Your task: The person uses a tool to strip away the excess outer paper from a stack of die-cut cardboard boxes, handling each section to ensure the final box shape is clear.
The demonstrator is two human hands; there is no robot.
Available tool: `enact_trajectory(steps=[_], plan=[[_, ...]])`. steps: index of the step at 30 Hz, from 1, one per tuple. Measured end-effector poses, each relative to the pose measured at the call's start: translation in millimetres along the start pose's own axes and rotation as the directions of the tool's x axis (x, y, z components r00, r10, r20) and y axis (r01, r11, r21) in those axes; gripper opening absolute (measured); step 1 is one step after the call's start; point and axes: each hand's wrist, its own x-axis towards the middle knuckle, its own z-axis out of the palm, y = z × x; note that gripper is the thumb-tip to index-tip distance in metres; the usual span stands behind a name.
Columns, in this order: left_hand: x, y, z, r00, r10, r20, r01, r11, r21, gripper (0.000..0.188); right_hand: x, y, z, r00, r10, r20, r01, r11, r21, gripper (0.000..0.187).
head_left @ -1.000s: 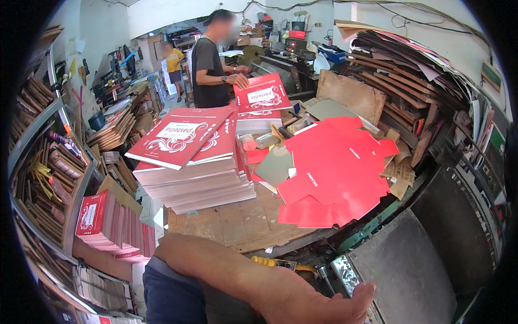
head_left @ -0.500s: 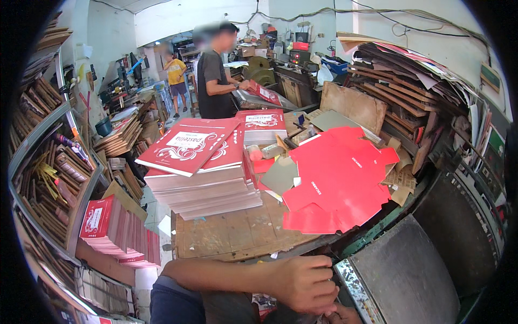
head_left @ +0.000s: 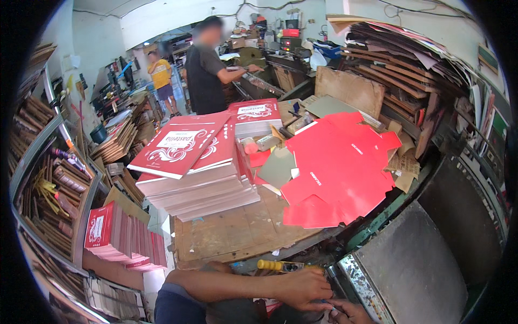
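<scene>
My left hand [head_left: 302, 289] is closed, its forearm crossing the bottom of the view from the left. Beside it, at the lower edge, my right hand [head_left: 353, 313] is also closed, fingers pinched. The two meet at a small, thin bluish thing [head_left: 325, 302], mostly covered by fingers, too little seen to name. Just beyond my left hand lies a tool with a yellow handle [head_left: 270, 264]. To the right of both hands is a dark flat machine plate [head_left: 413, 264] with a worn, paint-flecked edge.
Stacked red-covered printed sheets [head_left: 191, 191] stand on the wooden table [head_left: 226, 232]; flat red die-cut carton sheets [head_left: 340, 173] lie to their right. Bundled red booklets [head_left: 116, 237] sit at lower left beside a metal shelf [head_left: 32, 146]. A co-worker [head_left: 205, 75] stands across the table, another person [head_left: 161, 78] farther back.
My view has shifted slightly, and my hands sit a little lower. The yellow-handled tool and the thin thing between my fingers now show. The co-worker's red sheet is out of sight, their arm reaching right.
</scene>
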Motion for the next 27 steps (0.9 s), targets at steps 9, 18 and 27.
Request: enact_trajectory(steps=[9, 18, 27], plan=[[2.8, 0.4, 5.9, 0.999, -0.053, 0.006, 0.053, 0.995, -0.084, 0.028, 2.5, -9.8, -8.0, 0.983, 0.181, 0.007, -0.181, 0.981, 0.064, 0.03], [5.5, 5.1, -1.4, 0.997, -0.064, 0.033, 0.068, 0.986, -0.154, 0.032, 2.2, -6.5, -7.5, 0.997, 0.056, -0.045, -0.058, 0.997, -0.045, 0.025], [3.6, 1.6, 0.0, 0.996, -0.069, 0.053, 0.077, 0.986, -0.151, 0.032, 0.2, -1.9, -8.3, 0.999, 0.047, -0.007, -0.047, 0.999, 0.026, 0.022]])
